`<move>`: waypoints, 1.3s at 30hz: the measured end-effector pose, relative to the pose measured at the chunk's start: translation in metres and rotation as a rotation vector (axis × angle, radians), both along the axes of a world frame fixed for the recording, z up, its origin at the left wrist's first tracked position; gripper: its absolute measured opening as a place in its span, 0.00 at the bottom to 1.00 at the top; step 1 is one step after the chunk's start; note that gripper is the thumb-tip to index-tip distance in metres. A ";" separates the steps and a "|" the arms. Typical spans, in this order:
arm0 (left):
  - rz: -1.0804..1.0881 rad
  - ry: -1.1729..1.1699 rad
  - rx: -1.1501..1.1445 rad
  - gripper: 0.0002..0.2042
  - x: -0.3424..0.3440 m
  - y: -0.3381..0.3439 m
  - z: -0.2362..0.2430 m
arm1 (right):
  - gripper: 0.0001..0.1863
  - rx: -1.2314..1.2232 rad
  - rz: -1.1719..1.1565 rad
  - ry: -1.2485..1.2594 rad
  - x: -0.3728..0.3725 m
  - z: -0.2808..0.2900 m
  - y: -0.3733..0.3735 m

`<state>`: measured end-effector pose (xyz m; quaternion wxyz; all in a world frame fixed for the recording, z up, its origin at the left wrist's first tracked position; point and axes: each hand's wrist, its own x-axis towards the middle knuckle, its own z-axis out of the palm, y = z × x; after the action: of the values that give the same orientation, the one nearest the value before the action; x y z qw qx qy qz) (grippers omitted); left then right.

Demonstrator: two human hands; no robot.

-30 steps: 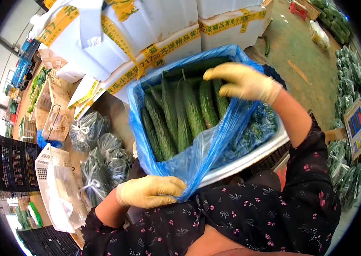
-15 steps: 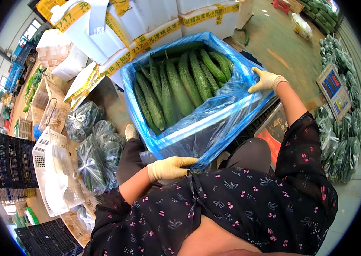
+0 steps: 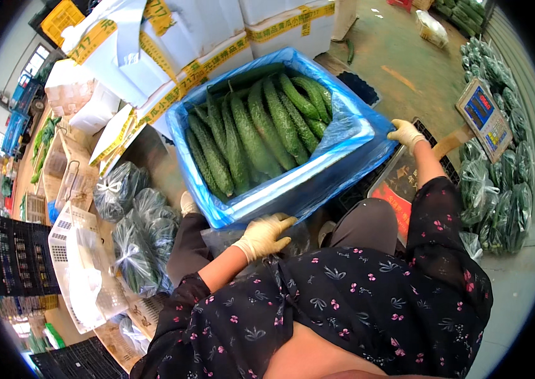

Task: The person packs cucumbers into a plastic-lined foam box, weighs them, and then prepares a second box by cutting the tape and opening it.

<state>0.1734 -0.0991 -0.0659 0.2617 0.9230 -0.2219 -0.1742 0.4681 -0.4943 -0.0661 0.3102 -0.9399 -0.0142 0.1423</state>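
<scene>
A white foam box point(image 3: 318, 165) lined with a blue plastic bag point(image 3: 182, 170) stands tilted in front of me. Several long green cucumbers point(image 3: 251, 136) lie side by side in it. The bag is folded outward over the near rim. My right hand point(image 3: 407, 134), in a cream glove, grips the bag at the box's right corner. Close against the near wall is my gloved left hand point(image 3: 262, 237), its thumb and fingers apart and nothing visible between them. Clear plastic point(image 3: 302, 239) shows beside it.
White taped boxes point(image 3: 210, 28) are stacked beyond the box. Bagged cucumbers point(image 3: 138, 252) lie at the left, near a white plastic crate point(image 3: 65, 252). To the right stands a scale display point(image 3: 485, 121), with more bagged cucumbers point(image 3: 501, 215) around it.
The bag's near edge has come down over the outside of the rim, baring more of the near wall. My right hand moved outward and down; my left hand has let go of the bag edge.
</scene>
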 end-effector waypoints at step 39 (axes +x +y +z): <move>1.053 0.158 -1.407 0.24 -0.043 0.113 -0.011 | 0.22 0.153 -0.085 -0.430 -0.010 0.048 0.126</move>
<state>0.1308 0.0135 -0.0772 0.8302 0.5157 0.1950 0.0826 0.4581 -0.3685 -0.0181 0.3761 -0.9221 -0.0512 -0.0760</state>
